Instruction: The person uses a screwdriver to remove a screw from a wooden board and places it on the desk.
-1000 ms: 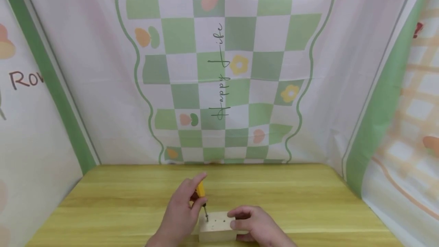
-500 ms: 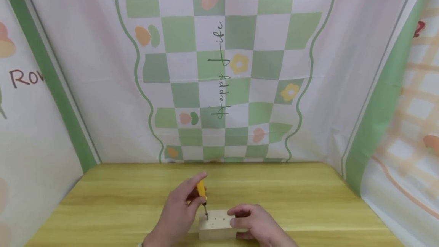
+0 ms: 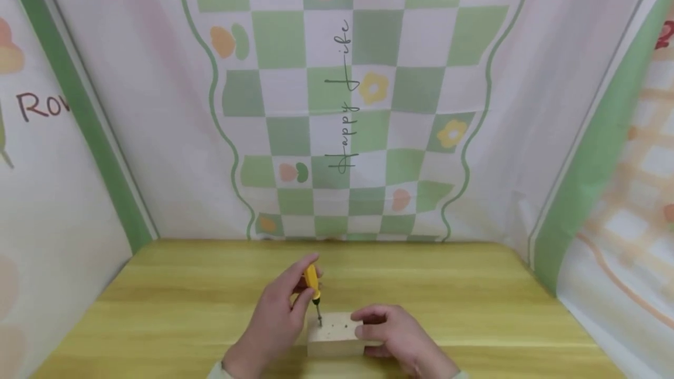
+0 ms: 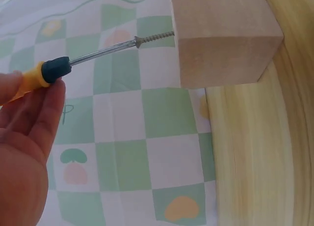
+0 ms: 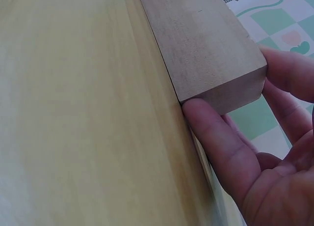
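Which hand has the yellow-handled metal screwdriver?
The left hand, gripping that screwdriver; the right hand instead holds one end of the pale rectangular wooden block.

**Bare wood, bright metal, smooth plastic**

The handle of my screwdriver looks like smooth yellow plastic, its dark collar plastic too. The shaft is bright, glossy metal. My screw is duller grey metal, rough with thread. The block I see as bare, pale, matt wood, finely pitted. My tabletop has a wood-grain surface, smooth with a soft sheen; the backdrop looks like matt printed cloth, lightly creased.
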Demonstrator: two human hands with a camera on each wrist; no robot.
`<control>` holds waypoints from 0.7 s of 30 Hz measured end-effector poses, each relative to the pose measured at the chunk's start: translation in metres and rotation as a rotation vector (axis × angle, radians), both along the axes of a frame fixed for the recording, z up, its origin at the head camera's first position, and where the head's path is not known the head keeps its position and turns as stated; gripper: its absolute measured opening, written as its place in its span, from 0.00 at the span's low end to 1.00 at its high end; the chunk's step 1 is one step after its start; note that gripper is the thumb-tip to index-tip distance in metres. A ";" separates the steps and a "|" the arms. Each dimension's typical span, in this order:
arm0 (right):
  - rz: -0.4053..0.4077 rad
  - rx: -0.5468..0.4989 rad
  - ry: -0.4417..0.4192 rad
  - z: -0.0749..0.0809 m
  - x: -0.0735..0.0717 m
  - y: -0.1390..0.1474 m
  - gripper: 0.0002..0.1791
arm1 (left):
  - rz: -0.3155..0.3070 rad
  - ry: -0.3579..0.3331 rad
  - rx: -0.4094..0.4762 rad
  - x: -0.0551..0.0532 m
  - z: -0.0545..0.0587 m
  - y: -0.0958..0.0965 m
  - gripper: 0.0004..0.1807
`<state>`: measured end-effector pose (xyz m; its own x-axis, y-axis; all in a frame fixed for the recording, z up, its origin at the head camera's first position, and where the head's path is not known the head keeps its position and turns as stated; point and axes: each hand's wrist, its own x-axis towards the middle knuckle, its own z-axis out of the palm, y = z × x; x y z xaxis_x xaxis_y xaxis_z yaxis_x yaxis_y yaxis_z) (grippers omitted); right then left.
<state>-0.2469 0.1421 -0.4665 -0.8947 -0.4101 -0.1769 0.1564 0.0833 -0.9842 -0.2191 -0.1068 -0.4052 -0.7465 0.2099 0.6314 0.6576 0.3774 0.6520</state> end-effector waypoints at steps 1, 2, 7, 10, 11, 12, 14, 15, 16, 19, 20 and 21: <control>0.000 0.001 0.000 0.000 0.000 0.000 0.19 | 0.015 0.007 0.004 0.000 0.001 0.000 0.34; 0.000 0.002 0.000 0.001 0.000 0.000 0.18 | 0.032 0.015 0.007 0.000 0.001 0.001 0.33; 0.002 0.002 0.004 0.001 0.000 0.001 0.18 | 0.096 0.052 -0.004 -0.001 0.000 0.003 0.33; 0.001 0.000 0.008 0.001 0.000 0.001 0.18 | 0.081 0.101 -0.037 -0.002 -0.001 0.004 0.35; 0.001 0.000 0.008 0.002 0.000 0.001 0.18 | 0.071 0.107 -0.044 -0.002 -0.001 0.004 0.37; 0.001 0.001 0.007 0.002 0.000 0.001 0.18 | 0.058 0.106 -0.049 -0.002 -0.001 0.004 0.38; 0.002 0.002 0.004 0.002 0.000 0.001 0.19 | 0.023 0.082 -0.040 -0.001 0.000 0.004 0.40; 0.002 0.003 0.002 0.002 0.000 0.001 0.19 | 0.006 0.061 -0.028 0.000 0.001 0.004 0.40; 0.003 0.004 -0.001 0.002 0.000 0.001 0.19 | -0.005 0.038 -0.014 0.001 0.001 0.004 0.40; 0.006 0.009 -0.002 0.001 -0.001 0.001 0.19 | -0.008 -0.008 0.016 0.003 0.003 0.004 0.39; 0.006 0.009 -0.002 0.001 0.000 0.002 0.18 | 0.004 -0.014 0.017 0.003 0.003 0.004 0.38; 0.007 0.009 -0.001 0.001 0.000 0.001 0.18 | 0.021 -0.015 0.014 0.003 0.004 0.004 0.38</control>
<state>-0.2472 0.1436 -0.4653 -0.8916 -0.4146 -0.1819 0.1570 0.0936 -0.9831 -0.2160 -0.1024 -0.4017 -0.7601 0.1858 0.6226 0.6397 0.3818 0.6671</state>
